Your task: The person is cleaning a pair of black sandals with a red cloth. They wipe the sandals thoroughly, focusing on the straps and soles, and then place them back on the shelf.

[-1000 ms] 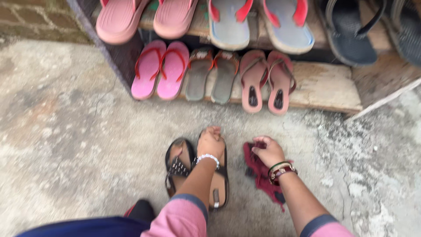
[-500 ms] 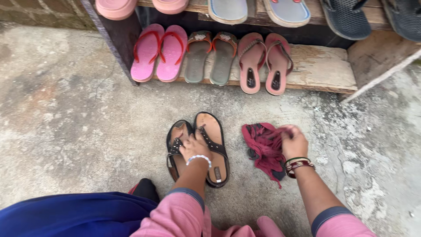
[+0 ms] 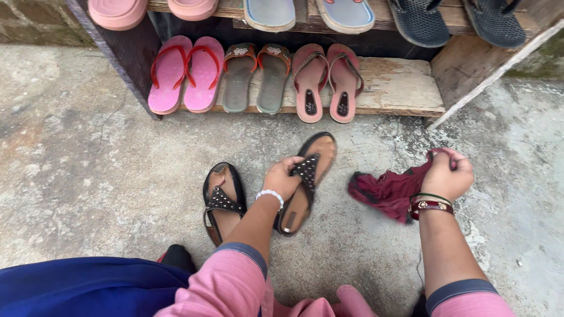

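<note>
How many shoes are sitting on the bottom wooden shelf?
6, side by side on the low wooden shelf: two pink flip-flops at the left, two grey-green sandals in the middle, two dusty-pink strap sandals to their right. More behind the upper shelf may be hidden.

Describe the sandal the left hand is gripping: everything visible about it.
The sandal is a flat thong type with a tan insole, black edge and black studded straps. The left hand grips it at the straps, tilting it off the concrete floor, toe toward the rack. Its mate lies flat beside it.
</note>
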